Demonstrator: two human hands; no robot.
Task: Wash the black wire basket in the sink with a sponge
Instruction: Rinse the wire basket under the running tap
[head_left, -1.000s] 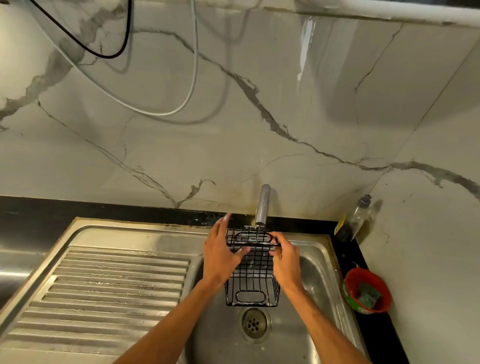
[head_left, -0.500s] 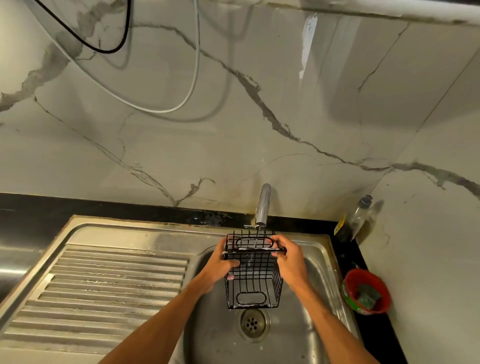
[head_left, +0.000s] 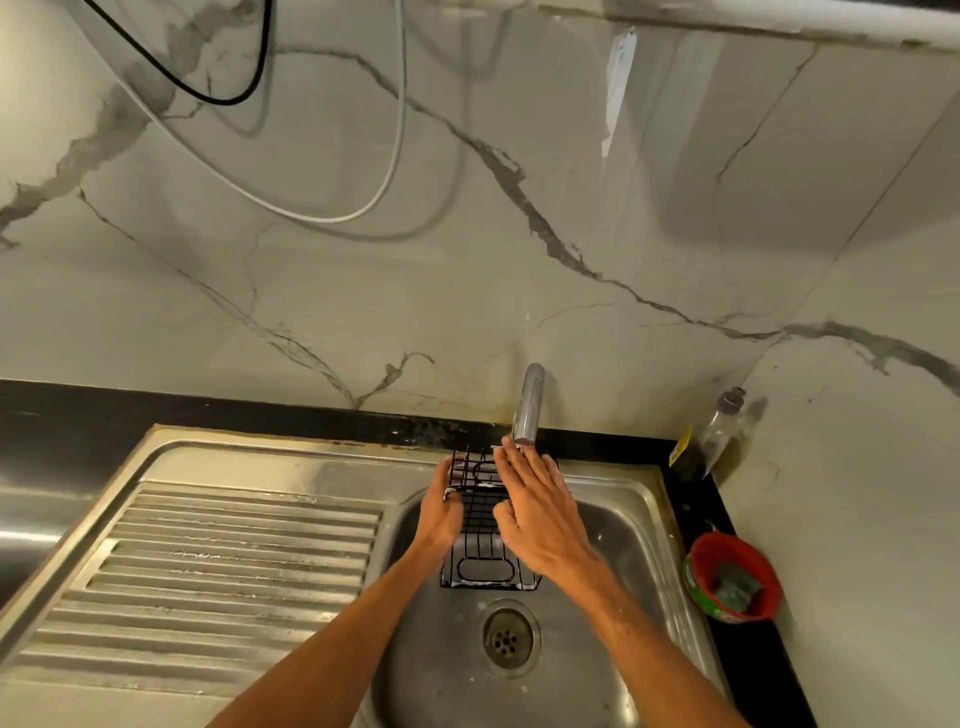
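The black wire basket (head_left: 485, 564) is held over the steel sink basin (head_left: 623, 540), under the chrome tap (head_left: 529, 406). My left hand (head_left: 441, 514) grips the basket's left rim, fingers curled over the top wire. My right hand (head_left: 537, 506) lies flat and spread over the basket's right side, fingers stretched toward the tap spout, holding nothing. A green sponge (head_left: 735, 587) sits in a red bowl (head_left: 701, 558) on the counter to the right of the sink. No running water is visible.
The ribbed steel drainboard (head_left: 223, 561) lies left of the basin, the drain (head_left: 506, 638) just below the basket. A clear bottle (head_left: 709, 441) stands in the back right corner. Black and white cables (head_left: 322, 213) hang on the marble wall.
My right hand has let go of the basket's rim and opened flat over it, reaching toward the tap. My left hand keeps hold of the basket's left side.
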